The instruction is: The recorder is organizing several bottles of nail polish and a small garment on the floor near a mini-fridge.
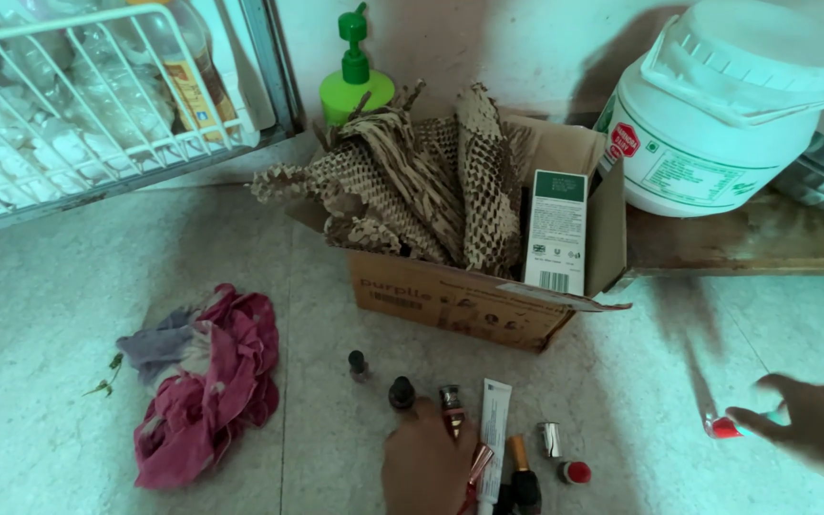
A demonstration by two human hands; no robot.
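On the floor (50, 315), one open brown cardboard box (450, 300) holds crumpled honeycomb paper (412, 181) and one upright white-and-green carton (557, 232). Behind it stand one green pump bottle (355, 81) and one white lidded tub (727, 110) bearing a red-and-green label. The left hand (426, 467), fingers curled, rests on a gold-capped tube (452, 408) among roughly seven small cosmetics. The right hand (813, 429) pinches one red-tipped item (723, 426). One pink cloth (204, 381) lies left.

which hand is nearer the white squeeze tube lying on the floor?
Left. The left hand lies right beside the white squeeze tube, apparently touching its left edge among the small bottles. The right hand is far off to the tube's right, fingertips at a small red-tipped object.
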